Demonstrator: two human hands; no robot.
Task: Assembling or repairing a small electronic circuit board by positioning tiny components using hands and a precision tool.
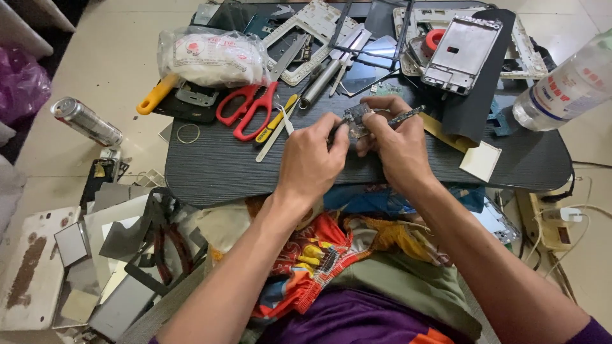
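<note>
Head view: both hands, left hand (311,156) and right hand (396,148), on small circuit board (357,116) (above dark tray (210,169)).

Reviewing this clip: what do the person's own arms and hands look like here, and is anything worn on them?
Both forearms are bare from elbow to wrist. The left hand and right hand wear no gloves, and no watch, ring or wristband shows. The only clothing on an arm is the edge of a purple sleeve on the right upper arm, at the lower right corner of the view.

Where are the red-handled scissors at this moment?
In the head view, the red-handled scissors lie on the dark lap table, left of both hands, beside the yellow-handled tool.
</note>
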